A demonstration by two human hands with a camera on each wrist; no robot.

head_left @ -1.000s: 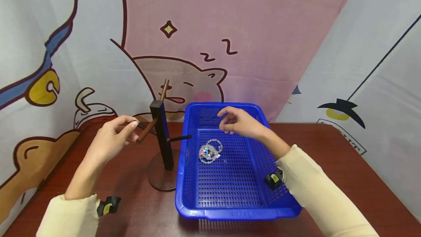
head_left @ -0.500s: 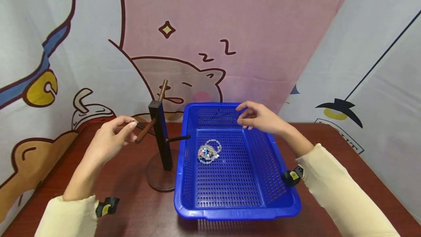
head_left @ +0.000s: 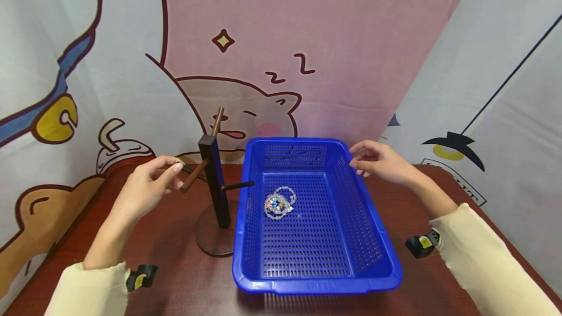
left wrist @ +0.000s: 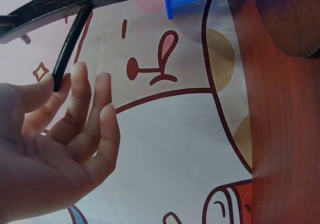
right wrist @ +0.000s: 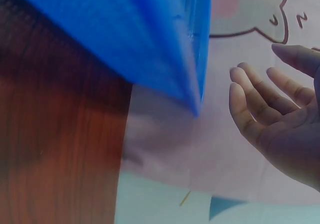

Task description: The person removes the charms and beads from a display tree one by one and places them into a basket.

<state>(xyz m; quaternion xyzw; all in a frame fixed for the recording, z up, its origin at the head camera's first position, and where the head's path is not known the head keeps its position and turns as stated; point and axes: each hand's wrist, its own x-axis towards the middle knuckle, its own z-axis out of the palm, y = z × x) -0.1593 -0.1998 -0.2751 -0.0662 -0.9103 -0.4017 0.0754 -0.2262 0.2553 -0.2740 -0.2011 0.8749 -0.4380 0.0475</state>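
A dark wooden rack (head_left: 217, 184) with several pegs stands on a round base, left of the basket. The thumb and forefinger of my left hand (head_left: 147, 184) pinch the tip of one black peg (left wrist: 70, 49); the other fingers are spread and loosely bent. Over the right rim of a blue plastic basket (head_left: 316, 285) is my right hand (head_left: 384, 162), holding nothing. Its fingers look loosely curved in the right wrist view. Inside the basket, toward its left side, lies a small pile of clear beaded bracelets (head_left: 278, 203) with a few coloured beads.
Both the rack and the basket stand on a reddish-brown wooden table (head_left: 175, 257). A printed cartoon cloth (head_left: 351, 38) hangs behind the table's far edge. The rack's reddish-brown front peg (head_left: 194, 175) sticks out beside my left fingers.
My right hand has moved rightward from above the basket's middle to its right rim. My left hand keeps its pinch on the peg, and the bracelets lie as before.
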